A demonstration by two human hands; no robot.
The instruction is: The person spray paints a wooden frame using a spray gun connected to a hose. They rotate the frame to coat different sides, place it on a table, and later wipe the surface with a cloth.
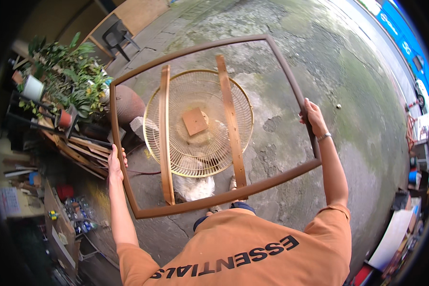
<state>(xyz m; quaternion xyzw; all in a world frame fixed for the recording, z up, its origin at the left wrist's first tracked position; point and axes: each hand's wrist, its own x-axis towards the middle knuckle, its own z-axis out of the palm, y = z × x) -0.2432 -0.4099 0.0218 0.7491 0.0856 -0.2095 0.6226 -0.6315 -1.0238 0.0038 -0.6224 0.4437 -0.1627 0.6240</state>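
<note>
Brown frame [200,205] is lifted, not yet set down, left hand [116,163] and right hand [314,119] fingers gripping opposite sides, wooden slats [165,128] lower, between them.

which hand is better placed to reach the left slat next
Likely the left hand: it holds the frame on the side nearer that slat. The right hand holds the opposite side, with the other slat in between. Either would have to loosen its hold first.
</note>
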